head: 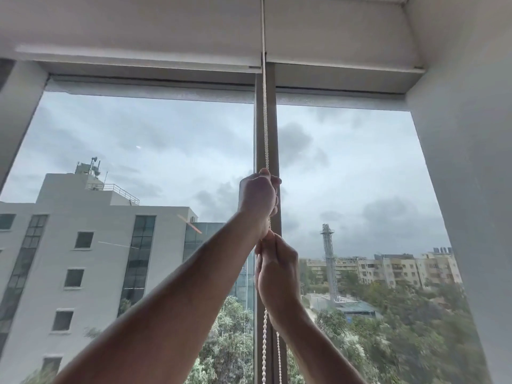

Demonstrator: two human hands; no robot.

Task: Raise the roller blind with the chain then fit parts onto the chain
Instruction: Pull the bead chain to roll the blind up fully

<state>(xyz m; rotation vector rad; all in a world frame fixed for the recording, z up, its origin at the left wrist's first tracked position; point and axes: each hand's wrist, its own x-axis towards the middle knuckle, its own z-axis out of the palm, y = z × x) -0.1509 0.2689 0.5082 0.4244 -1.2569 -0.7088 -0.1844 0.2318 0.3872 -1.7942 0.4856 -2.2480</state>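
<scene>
Looking up at a tall window, both bare arms reach toward a thin white beaded chain (266, 128) that hangs down in front of the grey vertical window post (273, 139) between two glass panes. The left hand (257, 198) is the higher one, its fingers curled tight round the chain. The right hand (277, 270) sits just below it, touching the left wrist, and also grips the chain in a closed fist. Two strands of the chain hang beneath the right hand, near the bottom edge. The pale grey fabric roller blind (149, 91) is drawn high, only a narrow strip showing under the white ceiling box (138, 55). Through the glass are a grey concrete building (83, 245), a lattice tower (329, 259), green treetops and cloudy sky.
</scene>
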